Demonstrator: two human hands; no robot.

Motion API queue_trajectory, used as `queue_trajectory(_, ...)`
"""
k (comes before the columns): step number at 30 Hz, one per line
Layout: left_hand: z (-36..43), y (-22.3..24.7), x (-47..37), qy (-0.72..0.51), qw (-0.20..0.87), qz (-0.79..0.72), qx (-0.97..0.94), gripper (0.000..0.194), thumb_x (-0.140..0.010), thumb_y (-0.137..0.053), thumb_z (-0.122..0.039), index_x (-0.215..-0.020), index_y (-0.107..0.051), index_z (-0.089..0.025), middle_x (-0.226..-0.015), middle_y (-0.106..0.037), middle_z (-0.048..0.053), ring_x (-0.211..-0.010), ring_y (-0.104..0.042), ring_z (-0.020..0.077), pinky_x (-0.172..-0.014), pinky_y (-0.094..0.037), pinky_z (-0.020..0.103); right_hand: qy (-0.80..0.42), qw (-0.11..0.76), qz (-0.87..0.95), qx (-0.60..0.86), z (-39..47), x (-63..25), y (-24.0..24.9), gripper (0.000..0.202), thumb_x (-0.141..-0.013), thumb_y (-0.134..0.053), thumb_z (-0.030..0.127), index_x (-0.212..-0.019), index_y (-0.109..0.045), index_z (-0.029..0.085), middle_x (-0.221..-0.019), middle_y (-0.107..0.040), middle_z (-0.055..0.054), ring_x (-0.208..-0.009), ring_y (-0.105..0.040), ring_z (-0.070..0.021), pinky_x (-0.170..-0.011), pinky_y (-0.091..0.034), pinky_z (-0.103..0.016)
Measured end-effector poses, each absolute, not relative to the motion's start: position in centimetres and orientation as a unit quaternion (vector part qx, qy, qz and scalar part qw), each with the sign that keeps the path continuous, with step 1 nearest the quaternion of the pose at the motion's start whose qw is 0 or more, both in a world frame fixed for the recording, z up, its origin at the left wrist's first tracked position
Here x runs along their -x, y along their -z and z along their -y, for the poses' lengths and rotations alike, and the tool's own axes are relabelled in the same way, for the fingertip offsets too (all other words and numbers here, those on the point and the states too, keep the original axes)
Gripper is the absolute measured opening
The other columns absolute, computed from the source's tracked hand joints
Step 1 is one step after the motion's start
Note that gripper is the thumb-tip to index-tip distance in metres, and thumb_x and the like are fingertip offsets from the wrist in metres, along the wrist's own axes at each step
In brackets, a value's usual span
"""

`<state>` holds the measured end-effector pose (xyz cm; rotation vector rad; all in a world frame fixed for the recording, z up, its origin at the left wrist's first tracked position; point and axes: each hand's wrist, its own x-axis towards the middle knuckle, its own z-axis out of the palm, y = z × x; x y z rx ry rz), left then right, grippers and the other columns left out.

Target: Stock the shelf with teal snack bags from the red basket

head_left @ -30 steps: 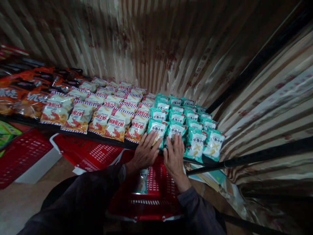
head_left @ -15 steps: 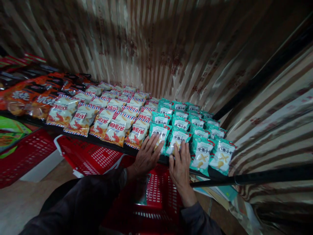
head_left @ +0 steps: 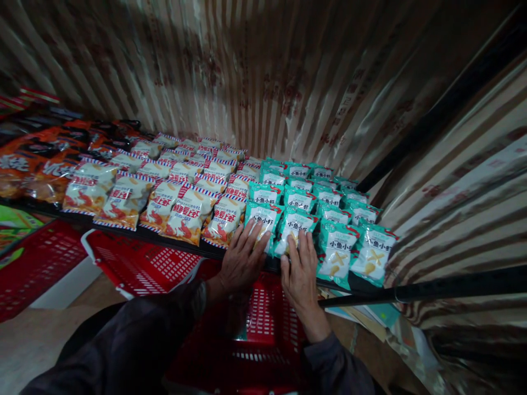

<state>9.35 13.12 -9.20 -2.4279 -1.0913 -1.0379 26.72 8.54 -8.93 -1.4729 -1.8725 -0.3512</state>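
Rows of teal and white snack bags stand on the right part of a black shelf (head_left: 278, 265). My left hand (head_left: 244, 257) rests its spread fingers on the lower front of one teal bag (head_left: 263, 211). Beside it, my right hand (head_left: 301, 274) lies with extended fingers against the front of the neighbouring teal bag (head_left: 295, 220). Neither hand is wrapped around a bag. Two more front teal bags sit to the right of my right hand. White bags with red lettering (head_left: 187, 211) fill the shelf to the left of my left hand.
Orange and black bags (head_left: 51, 170) lie farther left. Below the shelf are red baskets (head_left: 263, 351), one (head_left: 135, 263) with a white handle. A striped curtain (head_left: 255, 82) hangs behind, and black poles (head_left: 444, 288) cross the right side. Papers (head_left: 381, 315) lie at lower right.
The shelf and bags have shifted slightly left and up in view. Both hands remain on the same two teal bags, with small finger movements.
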Motion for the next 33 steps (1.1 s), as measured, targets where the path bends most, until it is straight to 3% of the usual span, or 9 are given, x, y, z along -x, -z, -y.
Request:
queue_trajectory(17,-13.2,9.3,-9.3,0.338,0.165,0.377,0.846,0.052,-0.093,-0.051,-0.023,-0.143,-0.041,-0.011,-0.152,-0.040,0.020,-0.149,-0.018,0.0300,-0.119,-0.025,0.051,0.152,0.337,0.727,0.578,-9.3,-26.6,8.8,0.060,-0.099,-0.041,0.022,-0.154,-0.020,0.016,-0.154,-0.039,-0.020,-0.150,-0.020,-0.0274,-0.113,-0.032,-0.054)
queue_trajectory(26,-13.3,9.3,-9.1,0.362,0.164,0.368,0.841,0.064,-0.091,-0.056,-0.022,-0.149,-0.031,-0.019,-0.160,-0.022,0.018,-0.149,-0.018,0.0319,-0.117,-0.029,0.053,0.163,0.361,0.727,0.560,-8.7,-26.2,8.0,0.065,-0.098,-0.041,0.020,-0.156,-0.012,0.023,-0.162,-0.022,-0.014,-0.151,-0.015,-0.0278,-0.114,-0.033,-0.056)
queue_trajectory(33,-13.2,9.4,-8.7,0.373,0.163,0.352,0.843,0.067,-0.090,-0.058,-0.023,-0.151,-0.029,-0.019,-0.159,-0.027,0.018,-0.148,-0.021,0.0330,-0.117,-0.028,0.053,0.203,0.404,0.680,0.578,-8.4,-29.2,5.3,0.061,-0.097,-0.042,0.023,-0.155,-0.021,0.024,-0.164,-0.017,-0.011,-0.150,-0.017,-0.0325,-0.115,-0.029,-0.062)
